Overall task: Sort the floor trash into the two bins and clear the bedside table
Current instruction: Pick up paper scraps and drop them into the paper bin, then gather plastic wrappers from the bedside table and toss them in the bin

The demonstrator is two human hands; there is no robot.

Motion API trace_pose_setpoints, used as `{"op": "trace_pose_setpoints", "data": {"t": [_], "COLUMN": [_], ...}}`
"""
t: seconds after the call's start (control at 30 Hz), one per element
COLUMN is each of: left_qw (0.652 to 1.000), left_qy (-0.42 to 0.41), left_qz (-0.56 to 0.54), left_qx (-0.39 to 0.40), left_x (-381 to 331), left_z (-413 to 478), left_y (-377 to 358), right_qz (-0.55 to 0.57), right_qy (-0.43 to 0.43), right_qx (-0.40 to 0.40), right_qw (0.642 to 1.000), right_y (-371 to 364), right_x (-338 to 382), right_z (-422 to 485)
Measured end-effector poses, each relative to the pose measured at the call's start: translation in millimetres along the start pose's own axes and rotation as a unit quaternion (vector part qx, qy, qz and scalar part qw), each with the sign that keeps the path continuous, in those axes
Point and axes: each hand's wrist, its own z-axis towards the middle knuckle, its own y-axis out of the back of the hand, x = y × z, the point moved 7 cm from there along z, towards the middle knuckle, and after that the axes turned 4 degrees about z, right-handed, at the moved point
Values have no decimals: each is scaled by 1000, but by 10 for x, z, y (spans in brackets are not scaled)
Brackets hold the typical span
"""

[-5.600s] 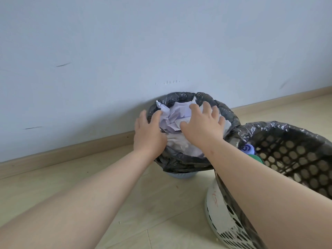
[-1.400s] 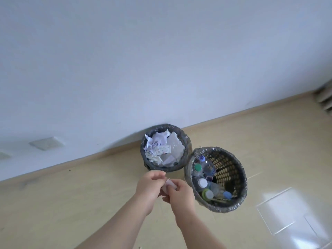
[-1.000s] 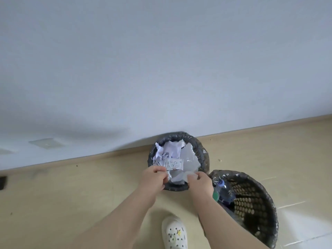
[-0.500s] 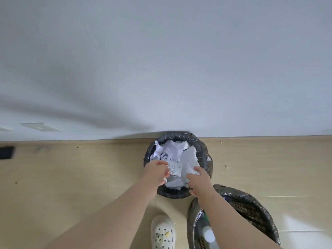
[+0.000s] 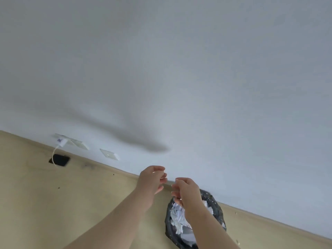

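- left hand (image 5: pixel 152 180), right hand (image 5: pixel 186 194) at 6 o'clock; fingers loosely curled, both empty
- round black-lined bin (image 5: pixel 218 209) at 5 o'clock; crumpled white paper (image 5: pixel 177 217) probably light, springy; pinch a raised fold

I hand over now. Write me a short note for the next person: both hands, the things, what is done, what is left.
Left hand: loosely curled, holds nothing.
Right hand: the same, over the black-lined bin.
Done: crumpled paper fills that bin.
Second bin and bedside table: out of view.
Left: small bits on the floor by the wall, perhaps; then the table.
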Motion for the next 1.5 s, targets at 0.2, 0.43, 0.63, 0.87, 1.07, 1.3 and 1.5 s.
{"op": "trace_pose_setpoints", "data": {"t": [0.2,0.43,0.63,0.87,1.07,1.3,1.5], "left_qw": [988,952,910,843,765,663,563], "left_qy": [-99,-195,-246,-282,-281,-277,-223], "left_qz": [-103,-201,-265,-324,-373,-407,-466], "left_qx": [-53,-121,-205,-324,-443,-564,-645], "left_x": [-1085,-1667,-1454,-779,-51,791,1610], "left_z": [-722,-1717,-2603,-3643,-4433,-5088,-5514], "left_y": [1137,2917,4892,7076,8642,10329,11427], "right_qz": [-34,-70,-90,-134,-194,-258,-339], "right_qy": [85,171,199,180,165,125,93], "right_qx": [89,186,272,401,507,620,688], "right_qw": [992,965,937,888,824,731,635], "right_y": [-1211,-2809,-4442,-6254,-7680,-9302,-10469], "right_x": [972,1467,1075,106,-776,-1904,-2884], "right_z": [-867,-2230,-3545,-4976,-6081,-7083,-7898]}}
